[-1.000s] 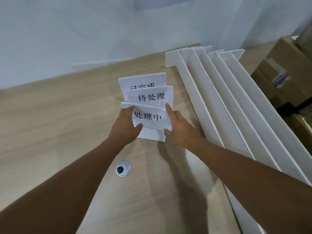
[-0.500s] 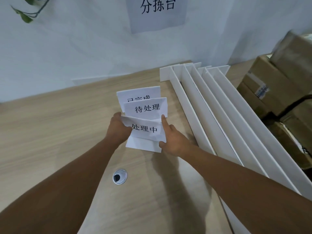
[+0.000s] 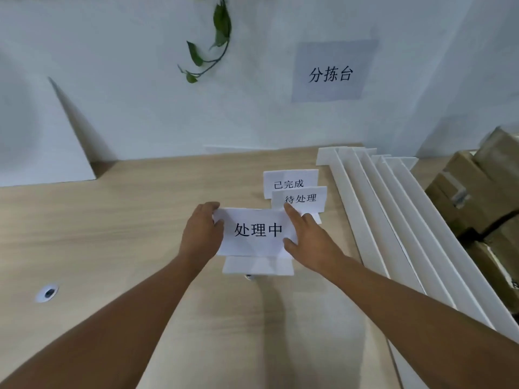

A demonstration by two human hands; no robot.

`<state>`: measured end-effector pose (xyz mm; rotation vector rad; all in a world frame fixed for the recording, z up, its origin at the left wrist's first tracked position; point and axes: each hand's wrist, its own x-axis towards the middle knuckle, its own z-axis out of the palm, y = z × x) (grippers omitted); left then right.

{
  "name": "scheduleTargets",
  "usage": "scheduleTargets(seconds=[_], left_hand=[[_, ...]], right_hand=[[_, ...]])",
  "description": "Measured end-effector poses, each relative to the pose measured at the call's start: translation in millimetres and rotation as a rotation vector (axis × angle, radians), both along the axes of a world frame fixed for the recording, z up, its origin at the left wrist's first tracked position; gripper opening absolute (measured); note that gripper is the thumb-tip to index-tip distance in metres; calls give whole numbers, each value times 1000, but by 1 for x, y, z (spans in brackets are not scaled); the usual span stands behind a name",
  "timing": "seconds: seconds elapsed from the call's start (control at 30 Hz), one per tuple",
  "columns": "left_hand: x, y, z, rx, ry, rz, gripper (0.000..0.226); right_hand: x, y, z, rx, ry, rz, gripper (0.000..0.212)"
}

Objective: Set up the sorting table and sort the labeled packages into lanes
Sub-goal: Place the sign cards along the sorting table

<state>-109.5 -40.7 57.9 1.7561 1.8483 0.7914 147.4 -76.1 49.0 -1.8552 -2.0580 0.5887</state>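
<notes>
I hold a white sign card reading 处理中 (image 3: 257,231) upright above the wooden table (image 3: 112,234). My left hand (image 3: 200,233) pinches its left edge and my right hand (image 3: 307,240) grips its right edge, index finger along the top corner. The card's white foot (image 3: 258,265) shows just below. Behind it stand two more sign cards, 待处理 (image 3: 304,198) and 已完成 (image 3: 289,182). To the right lies a stack of long white divider strips (image 3: 393,220), running from the wall toward me.
Brown cardboard packages (image 3: 477,197) are piled at the far right beyond the strips. A wall sign reading 分拣台 (image 3: 331,73) hangs above, next to a green vine (image 3: 216,37). A white board (image 3: 47,141) leans at the left. A cable hole (image 3: 48,292) sits in the tabletop.
The front card has come away from the other two, toward me and to the left, held in both hands. My view has tilted up, showing more wall.
</notes>
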Motion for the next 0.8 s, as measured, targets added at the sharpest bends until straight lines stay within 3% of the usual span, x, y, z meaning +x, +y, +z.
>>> scheduleTargets(seconds=[0.23, 0.6, 0.8], left_hand=[[-154, -82, 53, 97, -22, 105, 24], [-393, -216, 87, 172, -25, 206, 28], [-478, -220, 82, 154, 53, 248, 32]], right_hand=[[-130, -38, 52, 122, 45, 124, 74], [-369, -130, 74, 236, 66, 302, 75], [-456, -131, 65, 258, 72, 333, 71]])
